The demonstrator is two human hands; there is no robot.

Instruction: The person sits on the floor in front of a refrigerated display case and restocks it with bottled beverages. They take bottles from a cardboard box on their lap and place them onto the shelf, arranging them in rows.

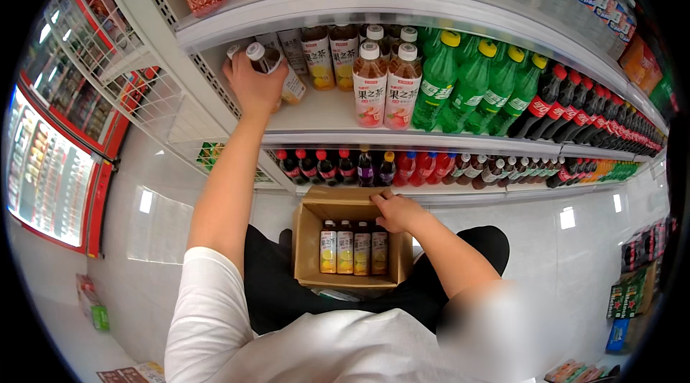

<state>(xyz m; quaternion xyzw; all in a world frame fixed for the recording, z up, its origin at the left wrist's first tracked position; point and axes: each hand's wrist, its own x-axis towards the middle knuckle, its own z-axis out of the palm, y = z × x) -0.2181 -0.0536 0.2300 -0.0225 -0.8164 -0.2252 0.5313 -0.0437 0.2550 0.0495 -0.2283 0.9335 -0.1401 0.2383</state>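
Note:
At the left end of the middle shelf, my left hand [256, 81] grips a white-capped fruit tea bottle [292, 85], which leans; another white cap shows beside my fingers. Behind stand fruit tea bottles with yellow fruit on their labels [319, 59]. To their right, in front, are peach-label fruit tea bottles [370, 89]. My right hand [400, 211] holds the back right rim of an open cardboard box [353, 281] between my legs. Several fruit tea bottles [345, 248] stand in a row inside the box.
Green soda bottles [441, 84] and cola bottles [544, 100] line the middle shelf to the right. The lower shelf [458, 191] holds more drinks. A white wire rack [124, 81] and red-framed coolers [97, 205] stand left. Stacked drink packs [628, 294] sit at the right.

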